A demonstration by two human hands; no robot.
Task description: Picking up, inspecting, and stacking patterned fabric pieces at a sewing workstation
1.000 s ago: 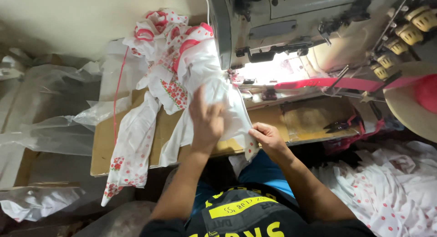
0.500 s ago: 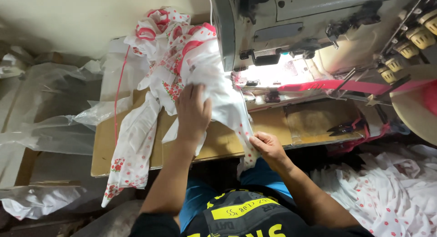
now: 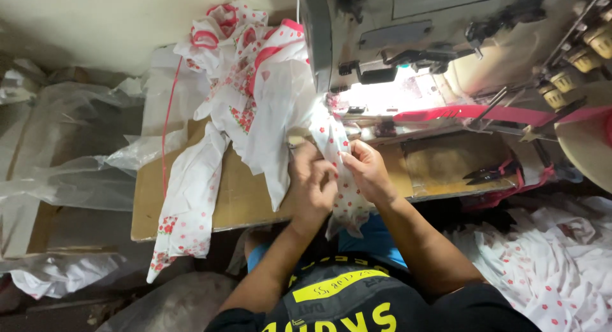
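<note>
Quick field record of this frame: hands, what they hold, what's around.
left hand: grips the spotted white cloth strip
right hand: pinches the same strip from the other side
strip position: hangs over the table edge, just in front of the sewing machine
left of hands: heap of white and pink garments
far left: clear plastic bags
right on table: black snips

We see clear plastic bags [image 3: 70,173] lying crumpled at the left, beside the brown cardboard sheet [image 3: 236,198] on the work table, with 1 more white bag [image 3: 57,278] on the floor below them. On the grey sewing machine [image 3: 446,26] sits a small rectangular grey plate [image 3: 380,36] like a label.
</note>
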